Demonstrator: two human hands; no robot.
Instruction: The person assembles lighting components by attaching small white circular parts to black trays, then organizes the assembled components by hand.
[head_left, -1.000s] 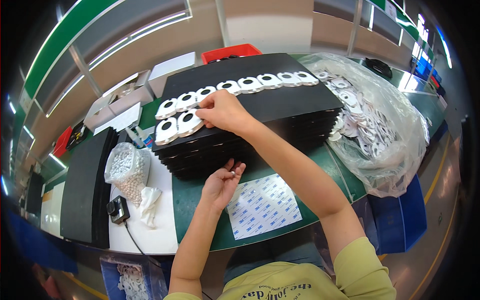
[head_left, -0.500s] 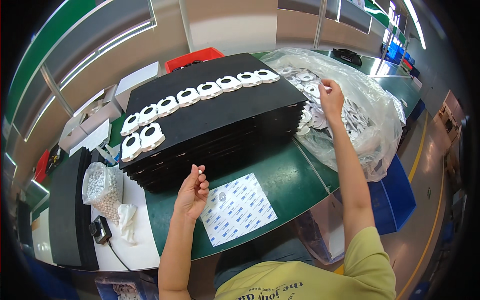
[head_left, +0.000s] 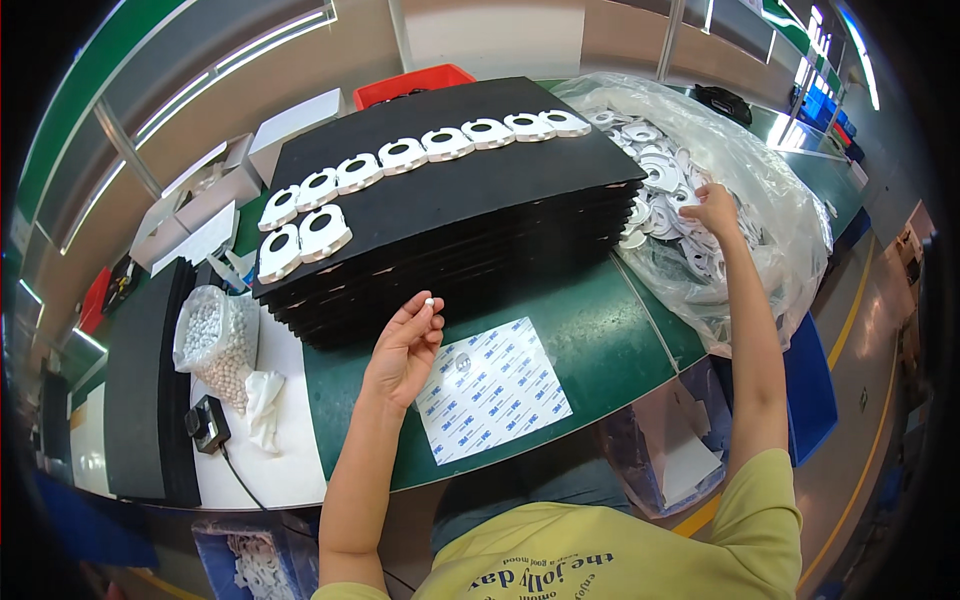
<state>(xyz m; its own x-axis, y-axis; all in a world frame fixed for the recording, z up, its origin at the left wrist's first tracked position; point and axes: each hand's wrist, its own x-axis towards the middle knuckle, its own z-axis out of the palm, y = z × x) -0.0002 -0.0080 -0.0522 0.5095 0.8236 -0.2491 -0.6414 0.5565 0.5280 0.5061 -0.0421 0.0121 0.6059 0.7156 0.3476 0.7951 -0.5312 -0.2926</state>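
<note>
My left hand point(head_left: 405, 345) is raised palm up in front of the black stack, thumb and fingertips pinching a small white bead point(head_left: 429, 302). Over at the right, my right hand point(head_left: 718, 212) reaches into a clear plastic bag point(head_left: 790, 210) full of loose white plastic parts point(head_left: 655, 165). Its fingers are curled at the edge of one of these parts, partly hidden by the hand. White parts with round holes point(head_left: 402, 154) lie in a long row on the black sheets point(head_left: 450, 190), with two more point(head_left: 324, 232) in a nearer row at the left.
A patterned white-and-blue adhesive sheet point(head_left: 495, 400) lies on the green table point(head_left: 610, 345). To the left stand a bag of white beads point(head_left: 215, 335), a black device with a cord point(head_left: 207, 424) and more black boards point(head_left: 145, 390). A red bin point(head_left: 415, 82) stands behind the stack.
My right hand has moved nearer and further right over the parts in the bag. My left hand still pinches the bead, and the whole view has shifted slightly.
</note>
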